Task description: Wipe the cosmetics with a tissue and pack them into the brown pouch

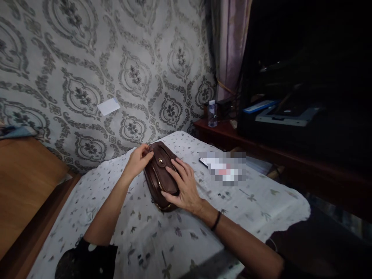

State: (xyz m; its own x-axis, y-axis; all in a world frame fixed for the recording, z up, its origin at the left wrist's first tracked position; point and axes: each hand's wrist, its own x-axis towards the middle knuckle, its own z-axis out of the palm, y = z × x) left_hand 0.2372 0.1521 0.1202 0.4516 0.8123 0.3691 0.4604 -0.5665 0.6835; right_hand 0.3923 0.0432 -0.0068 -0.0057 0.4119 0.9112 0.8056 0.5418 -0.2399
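A brown leather handbag [164, 176] lies on the leaf-printed white cloth, with a gold-coloured emblem on its flap and a zip along its side. At the bag's far left end, my left hand [138, 159] is closed, with fingers curled over the edge and the thumb on the near face. My right hand [183, 186] rests across the near right part of the bag, its fingers spread on the leather. A dark band circles my right wrist. The tips of my left fingers are partly hidden behind the bag's edge.
The white cloth [139, 240] covers the table. To the right lies a phone [204, 162], partly blurred out. A clear bottle [212, 114] stands on a dark red shelf [203, 126] behind. A wooden panel [29, 186] rises at left, and patterned wallpaper [130, 69] backs everything.
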